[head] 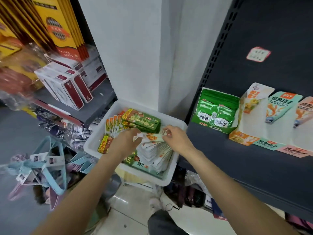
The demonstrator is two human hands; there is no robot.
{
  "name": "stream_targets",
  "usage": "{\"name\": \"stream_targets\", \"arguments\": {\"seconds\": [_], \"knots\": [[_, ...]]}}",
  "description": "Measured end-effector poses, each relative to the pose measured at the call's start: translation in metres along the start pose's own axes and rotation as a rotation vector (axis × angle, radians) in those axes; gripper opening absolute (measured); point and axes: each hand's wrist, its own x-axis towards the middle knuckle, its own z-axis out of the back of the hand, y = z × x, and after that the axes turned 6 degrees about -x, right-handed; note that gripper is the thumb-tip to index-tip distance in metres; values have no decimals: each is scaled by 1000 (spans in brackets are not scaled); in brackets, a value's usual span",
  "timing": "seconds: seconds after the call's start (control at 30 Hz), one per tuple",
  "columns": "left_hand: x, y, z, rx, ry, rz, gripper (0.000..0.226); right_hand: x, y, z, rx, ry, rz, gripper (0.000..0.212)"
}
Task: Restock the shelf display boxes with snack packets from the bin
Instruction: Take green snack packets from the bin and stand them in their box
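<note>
A white plastic bin (176,177) sits between two shelving units and holds several snack packets. Dark green packets (144,122) lie stacked at its far side, and orange-and-white ones (111,124) stand fanned at the left. A thick row of pale packets (157,150) fills the right half. My left hand (126,141) reaches into the bin and pinches the top of a pale packet. My right hand (176,136) pinches the upper edges of the same pale row. On the dark shelf to the right stand a green display box (218,112) with green packets and pale display boxes (264,133) that look nearly empty.
The dark shelf (254,167) runs along the right, with a white pillar (144,56) behind the bin. White-and-maroon boxes (67,89) and yellow cartons (57,26) fill the left shelf. Blue and pink hangers (42,167) lie on the floor at left. My knee (162,223) shows below.
</note>
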Motion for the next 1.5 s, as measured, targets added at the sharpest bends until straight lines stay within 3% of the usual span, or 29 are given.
{"name": "stream_targets", "arguments": {"seconds": [0.27, 0.5, 0.6, 0.8, 0.93, 1.07, 1.17, 1.27, 1.37, 1.5], "knots": [[66, 43, 20, 58, 27, -46, 47, 61, 17, -29, -15, 10, -160, 48], [111, 97, 25, 253, 315, -225, 76, 89, 38, -65, 8, 15, -306, 62], [117, 113, 28, 328, 403, -269, 75, 93, 44, -76, 33, -68, -368, 55], [111, 121, 32, 212, 411, -296, 71, 95, 58, -86, 129, -283, -455, 42], [105, 122, 35, 180, 421, -306, 66, 95, 60, -86, 254, -503, -534, 18], [99, 119, 42, 69, 521, -278, 60, 95, 63, -77, 481, -595, -655, 26], [106, 113, 46, 51, 378, -336, 53, 93, 66, -75, 459, -584, -656, 27], [115, 98, 49, -42, 215, -404, 52, 87, 69, -77, 445, -548, -542, 19], [122, 80, 48, -97, 288, -499, 57, 80, 75, -81, 518, -499, -407, 19], [120, 72, 47, -243, 253, -442, 31, 77, 74, -82, 548, -496, -375, 16]]}}
